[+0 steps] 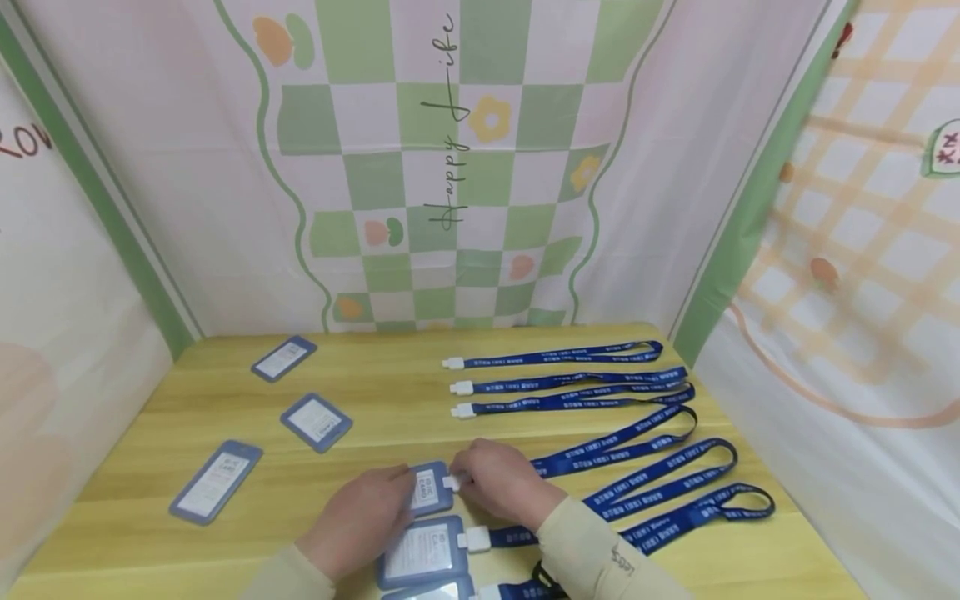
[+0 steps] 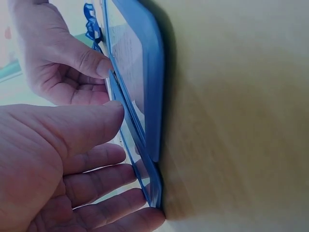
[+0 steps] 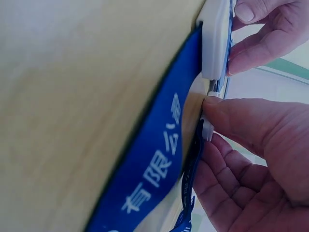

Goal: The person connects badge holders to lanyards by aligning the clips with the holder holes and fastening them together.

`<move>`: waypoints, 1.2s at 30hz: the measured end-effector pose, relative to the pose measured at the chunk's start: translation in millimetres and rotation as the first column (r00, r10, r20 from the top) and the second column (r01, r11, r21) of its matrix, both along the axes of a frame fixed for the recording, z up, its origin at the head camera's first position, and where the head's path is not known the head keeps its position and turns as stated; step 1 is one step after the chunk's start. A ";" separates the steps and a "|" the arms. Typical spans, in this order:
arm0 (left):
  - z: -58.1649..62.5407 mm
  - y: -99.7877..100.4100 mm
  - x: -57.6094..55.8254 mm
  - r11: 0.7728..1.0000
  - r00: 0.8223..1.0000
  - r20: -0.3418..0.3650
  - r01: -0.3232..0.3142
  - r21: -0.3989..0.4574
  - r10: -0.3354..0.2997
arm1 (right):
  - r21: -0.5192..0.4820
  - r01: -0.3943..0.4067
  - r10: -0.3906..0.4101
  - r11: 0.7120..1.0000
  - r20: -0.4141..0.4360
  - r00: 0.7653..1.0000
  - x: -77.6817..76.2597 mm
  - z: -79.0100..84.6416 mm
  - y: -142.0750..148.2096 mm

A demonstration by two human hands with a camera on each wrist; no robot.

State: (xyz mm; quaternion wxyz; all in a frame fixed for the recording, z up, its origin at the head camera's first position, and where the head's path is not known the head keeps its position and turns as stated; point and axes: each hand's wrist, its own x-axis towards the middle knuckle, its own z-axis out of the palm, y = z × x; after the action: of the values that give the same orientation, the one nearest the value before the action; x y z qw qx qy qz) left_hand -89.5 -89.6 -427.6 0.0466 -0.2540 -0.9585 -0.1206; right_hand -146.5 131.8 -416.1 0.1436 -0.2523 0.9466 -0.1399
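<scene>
My left hand [image 1: 363, 521] holds a blue badge holder [image 1: 433, 487] with a white printed card, its thumb at the holder's edge in the left wrist view and its fingers extended along the other side. At that holder's right end, my right hand [image 1: 502, 483] pinches the white clip [image 3: 207, 126] of a blue lanyard [image 1: 615, 442] between thumb and fingers. The clip meets the holder's slotted end; whether it is fastened I cannot tell. Just nearer lies a second badge holder [image 1: 422, 552], joined to a white clip [image 1: 477, 540] on a blue lanyard [image 3: 154, 159].
A third holder [image 1: 438, 591] with its clip is cut off by the bottom edge. Loose badge holders [image 1: 317, 422] lie on the left of the wooden table [image 1: 390, 375]. Several blue lanyards [image 1: 562, 382] lie at the right, white clips facing left. A patterned curtain [image 1: 427, 192] hangs behind.
</scene>
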 end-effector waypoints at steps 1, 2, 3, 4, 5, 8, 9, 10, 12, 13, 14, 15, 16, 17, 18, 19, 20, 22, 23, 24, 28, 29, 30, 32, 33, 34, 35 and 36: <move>0.3 0.5 0.1 1.000 1.000 0.004 -0.002 0.004 0.002 | 0.004 0.000 0.000 1.000 -0.001 1.000 0.1 0.4 0.2; 0.6 0.9 0.3 1.000 1.000 0.007 -0.002 0.005 0.002 | 0.006 0.001 -0.001 1.000 -0.001 1.000 0.3 0.6 0.5; 0.8 1.3 0.5 1.000 1.000 0.011 -0.003 0.005 0.003 | 0.007 0.002 -0.002 1.000 -0.001 1.000 0.6 0.7 0.8; 0.9 1.7 0.6 1.000 1.000 0.012 -0.005 0.006 0.005 | 0.008 0.001 -0.001 1.000 -0.004 1.000 1.1 1.2 1.2; 1.0 2.1 1.0 1.000 1.000 0.013 -0.006 0.006 0.006 | 0.007 0.000 0.001 1.000 -0.007 1.000 1.4 1.6 1.5; 1.0 2.8 1.1 1.000 1.000 0.011 -0.007 0.003 0.007 | -0.002 -0.008 0.007 1.000 -0.020 1.000 3.2 2.7 2.7; 0.7 2.9 0.9 1.000 1.000 0.013 -0.008 0.005 0.008 | -0.008 -0.011 0.011 1.000 -0.025 1.000 3.8 3.1 3.0; 0.5 2.8 0.7 1.000 1.000 0.013 -0.008 0.007 0.008 | -0.011 -0.013 0.013 1.000 -0.028 1.000 4.6 3.7 3.4; 0.2 2.7 0.8 1.000 1.000 0.023 -0.007 0.009 0.006 | -0.016 -0.017 0.016 1.000 -0.032 0.999 5.8 4.6 3.9; 0.2 2.6 0.9 1.000 1.000 0.029 -0.006 0.012 0.005 | -0.017 -0.019 0.018 1.000 -0.031 0.999 6.4 4.9 4.1; -0.1 2.4 1.0 1.000 1.000 0.031 -0.003 0.012 0.003 | -0.018 -0.020 0.020 1.000 -0.033 0.999 6.7 5.0 4.2; -0.1 2.2 1.3 1.000 0.999 0.032 0.000 0.011 0.000 | -0.017 -0.020 0.020 1.000 -0.031 0.999 7.1 5.2 4.2; -0.1 2.0 1.7 1.000 0.999 0.032 0.003 0.009 -0.003 | -0.015 -0.024 0.024 1.000 -0.033 0.999 7.3 5.2 4.2; -0.2 1.8 2.1 1.000 0.999 0.032 0.006 0.010 -0.006 | -0.014 -0.026 0.026 1.000 -0.035 0.999 7.4 5.2 4.2; -0.2 1.7 2.5 1.000 1.000 0.028 0.008 0.010 -0.008 | -0.013 -0.030 0.030 0.999 -0.036 0.999 7.3 5.1 4.3; -0.3 1.5 3.0 1.000 1.000 0.023 0.010 0.009 -0.011 | -0.012 -0.034 0.034 0.999 -0.039 0.999 7.3 4.7 4.2; -0.5 1.3 3.5 1.000 1.000 0.016 0.014 0.010 -0.014 | -0.011 -0.036 0.035 0.999 -0.040 0.999 7.3 4.4 4.2; -1.0 1.0 4.2 1.000 1.000 0.005 0.017 0.012 -0.017 | -0.010 -0.039 0.038 0.999 -0.041 0.998 7.2 4.0 4.2; -1.3 1.0 4.4 1.000 1.000 -0.001 0.019 0.012 -0.019 | -0.011 -0.037 0.037 0.999 -0.039 0.999 7.3 3.9 4.2; -1.5 1.0 4.7 1.000 1.000 -0.004 0.021 0.011 -0.021 | -0.008 -0.038 0.038 0.999 -0.041 0.998 7.3 3.7 4.1; -2.9 0.6 4.5 1.000 1.000 -0.007 0.024 0.006 -0.024 | 0.001 -0.033 0.033 0.999 -0.039 0.999 8.0 3.1 3.9; -3.2 0.5 4.4 1.000 1.000 -0.007 0.024 0.005 -0.024 | 0.004 -0.033 0.033 0.999 -0.038 0.999 7.9 2.8 3.8; -3.5 0.4 4.4 1.000 1.000 -0.008 0.025 0.005 -0.025 | 0.005 -0.033 0.033 0.999 -0.038 0.999 7.9 2.6 3.7; -3.8 0.2 4.3 1.000 1.000 -0.006 0.024 0.006 -0.024 | 0.006 -0.034 0.034 0.999 -0.032 0.999 7.8 2.1 3.5; -3.8 0.3 4.6 1.000 1.000 -0.004 0.024 0.007 -0.024 | 0.006 -0.035 0.035 0.999 -0.029 0.999 7.6 2.0 3.5; -3.7 0.3 4.9 1.000 1.000 -0.002 0.022 0.007 -0.022 | 0.005 -0.034 0.035 0.999 -0.025 0.999 7.5 1.8 3.4; -3.5 0.4 5.2 1.000 1.000 0.001 0.022 0.007 -0.022 | 0.005 -0.034 0.035 0.999 -0.021 0.999 7.4 1.6 3.2; -3.2 0.5 5.5 1.000 1.000 0.005 0.021 0.006 -0.021 | 0.006 -0.033 0.034 0.999 -0.019 0.999 7.6 1.7 3.0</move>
State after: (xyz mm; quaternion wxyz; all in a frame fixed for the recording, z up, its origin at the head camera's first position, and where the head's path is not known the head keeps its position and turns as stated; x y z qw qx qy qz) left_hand -84.0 -89.2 -430.8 0.0435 -0.2639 -0.9555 -0.1244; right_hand -138.9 134.8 -414.4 0.1377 -0.2691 0.9440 -0.1326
